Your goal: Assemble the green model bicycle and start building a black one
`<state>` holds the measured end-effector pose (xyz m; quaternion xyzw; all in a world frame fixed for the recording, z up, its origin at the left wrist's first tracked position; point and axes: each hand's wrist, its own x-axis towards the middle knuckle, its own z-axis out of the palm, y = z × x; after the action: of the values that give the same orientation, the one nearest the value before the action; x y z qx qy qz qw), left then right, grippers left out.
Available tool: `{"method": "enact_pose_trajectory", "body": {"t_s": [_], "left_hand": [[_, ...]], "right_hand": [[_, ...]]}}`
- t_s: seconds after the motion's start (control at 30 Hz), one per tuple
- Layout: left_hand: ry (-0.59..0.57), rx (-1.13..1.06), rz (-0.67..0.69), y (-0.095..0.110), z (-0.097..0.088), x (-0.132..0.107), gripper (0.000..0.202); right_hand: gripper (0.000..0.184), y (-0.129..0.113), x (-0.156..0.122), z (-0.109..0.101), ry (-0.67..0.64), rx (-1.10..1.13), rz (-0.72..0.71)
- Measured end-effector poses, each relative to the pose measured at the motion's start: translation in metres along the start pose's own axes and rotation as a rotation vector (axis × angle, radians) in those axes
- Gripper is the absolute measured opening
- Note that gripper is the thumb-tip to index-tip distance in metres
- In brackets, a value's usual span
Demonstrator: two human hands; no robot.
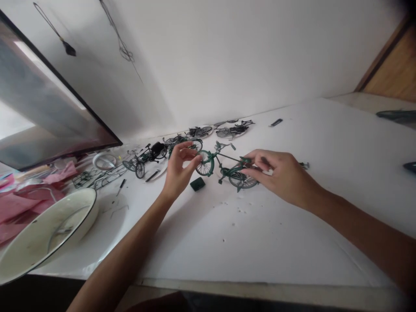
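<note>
A small green model bicycle (211,164) stands over the white tabletop, its handlebar to the left and its rear wheel to the right. My right hand (276,171) grips it at the rear, thumb and fingers closed around the part above the back wheel. At the front wheel is my left hand (182,167), fingers curved and apart, the thumb tip close to the tyre; whether it touches is unclear. Just below the front wheel lies a small dark green box-like piece (197,184).
Several dark model bicycles (152,154) lie along the wall. At left are an enamel basin (92,212), pink sheets (22,203), a roll of tape (104,161) and wire frames. A small dark piece (276,122) lies far right. A dark-framed panel (58,86) leans at left.
</note>
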<state>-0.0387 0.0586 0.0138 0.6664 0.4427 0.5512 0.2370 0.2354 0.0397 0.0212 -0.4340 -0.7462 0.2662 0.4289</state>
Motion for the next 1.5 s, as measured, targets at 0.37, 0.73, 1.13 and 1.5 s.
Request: {"method": "enact_pose_trajectory", "body": {"t_s": [0.37, 0.73, 1.13, 1.5], "left_hand": [[-0.241, 0.733, 0.383, 0.02, -0.002, -0.008, 0.012], [-0.643, 1.039, 0.124, 0.02, -0.038, -0.004, 0.035], [-0.813, 0.943, 0.14, 0.017, -0.031, -0.006, 0.027], [-0.666, 0.761, 0.422, 0.029, 0.007, -0.024, 0.027]], "right_hand": [[0.032, 0.017, 0.009, -0.008, 0.134, -0.226, -0.153], [0.033, 0.025, 0.053, -0.021, 0.044, -0.389, -0.102], [0.035, 0.052, 0.058, -0.01, 0.15, -0.334, -0.138], [0.018, 0.045, 0.053, -0.068, 0.149, -0.469, -0.164]]}}
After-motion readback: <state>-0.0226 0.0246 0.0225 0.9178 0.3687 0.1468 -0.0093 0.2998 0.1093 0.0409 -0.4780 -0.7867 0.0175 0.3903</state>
